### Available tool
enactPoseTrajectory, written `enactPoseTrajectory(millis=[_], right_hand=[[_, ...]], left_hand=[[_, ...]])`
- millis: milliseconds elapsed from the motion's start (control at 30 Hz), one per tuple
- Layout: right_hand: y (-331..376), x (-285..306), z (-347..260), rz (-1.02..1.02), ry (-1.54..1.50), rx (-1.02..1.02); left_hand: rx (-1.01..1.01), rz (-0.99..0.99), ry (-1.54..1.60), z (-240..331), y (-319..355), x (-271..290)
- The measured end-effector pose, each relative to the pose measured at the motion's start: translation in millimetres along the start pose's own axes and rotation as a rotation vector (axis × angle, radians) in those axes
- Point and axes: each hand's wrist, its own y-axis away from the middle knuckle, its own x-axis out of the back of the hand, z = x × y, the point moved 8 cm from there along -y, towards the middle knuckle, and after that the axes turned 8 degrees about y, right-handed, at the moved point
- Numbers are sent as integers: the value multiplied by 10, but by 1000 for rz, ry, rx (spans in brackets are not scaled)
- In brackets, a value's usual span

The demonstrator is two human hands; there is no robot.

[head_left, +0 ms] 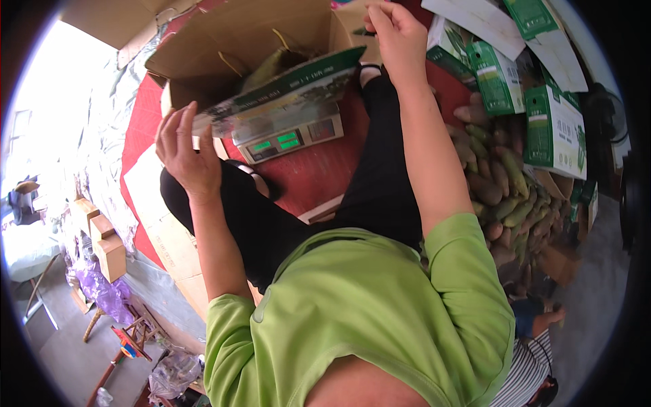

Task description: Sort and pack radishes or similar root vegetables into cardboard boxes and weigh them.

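An open cardboard box point(230, 41) stands on a digital scale point(291, 141) with green lit displays. Its near flap point(291, 85), printed green and white, slants toward me over the scale. Inside lies a long greenish vegetable point(268, 68), partly hidden by the flap. My left hand point(190, 152) is at the flap's left end, its fingers stretched and apart; the thumb is close to the flap's edge. My right hand point(400, 41) is raised beside the box's right side flap point(349, 27), fingers curled together. Whatever is in its fingertips is too hidden to make out.
A heap of long green and brown vegetables point(505, 169) lies to the right, below several green-and-white cartons point(556, 129). Flattened cardboard point(163, 210) lies left on the red floor covering point(298, 186). Small wooden blocks point(102, 237) and purple plastic point(105, 292) are farther left. Another person's striped clothing point(525, 373) shows lower right.
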Motion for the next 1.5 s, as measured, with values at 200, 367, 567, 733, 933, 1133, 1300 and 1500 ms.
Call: enactPoseTrajectory(millis=[200,367,567,733,933,1133,1300,1500], right_hand=[[-177,-386,-409,-57,231,204],[-427,-813,-756,-64,772,691],[-734,-1381,-512,-397,1046,690],[-850,-1519,-543,-552,982,543],[-789,-1948,-1054,-581,922,599],[-435,-2783,-1758,-632,824,793],[186,-3420,-2215,-695,686,919],[1230,-4099,-2348,-812,537,925]], left_hand=[[50,-216,-98,38,-100,-152],[17,-403,-143,-20,-241,-279],[-39,-446,-66,-141,-313,-291],[-108,-469,24,-186,-318,-245],[-6,-388,10,-628,-273,153],[180,-267,-64,-1215,96,829],[241,-237,-220,-1400,529,1620],[341,-319,-442,-1500,1221,2524]])
